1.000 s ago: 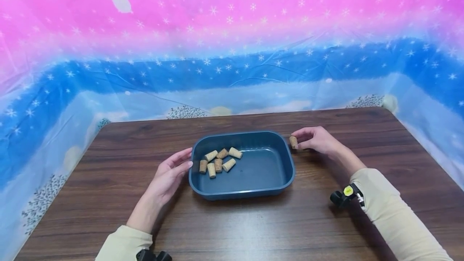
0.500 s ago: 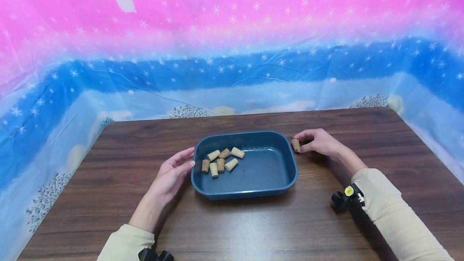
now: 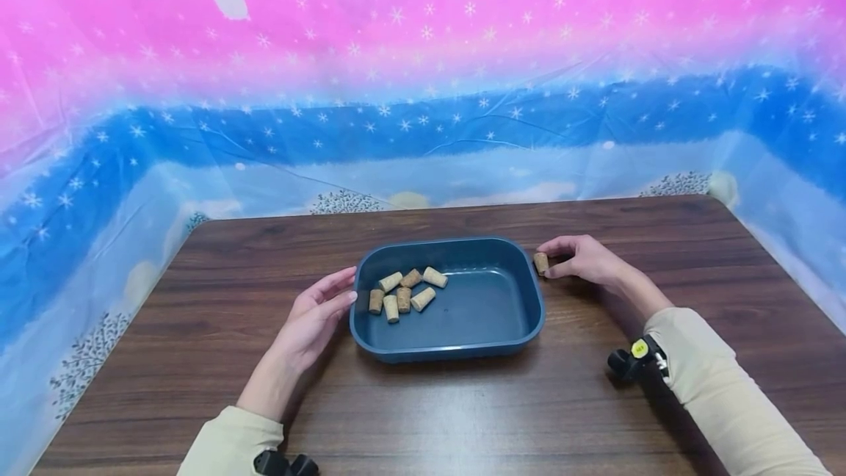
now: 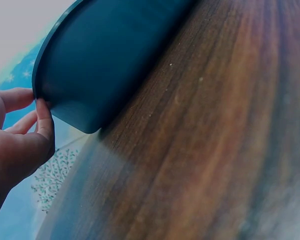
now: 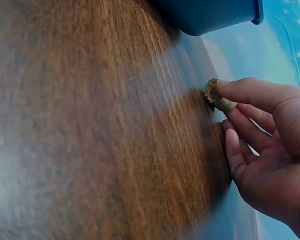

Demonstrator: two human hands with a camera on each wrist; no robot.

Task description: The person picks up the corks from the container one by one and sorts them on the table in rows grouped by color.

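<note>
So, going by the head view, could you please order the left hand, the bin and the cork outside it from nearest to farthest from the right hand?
1. Cork: pinched by the right hand.
2. Bin: just left of the cork.
3. Left hand: at the bin's left end.

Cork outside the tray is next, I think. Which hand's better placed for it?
Right, most likely. The right hand already pinches that cork between its fingers, just outside the tray's right end. The left hand is at the opposite end, touching the rim.
</note>
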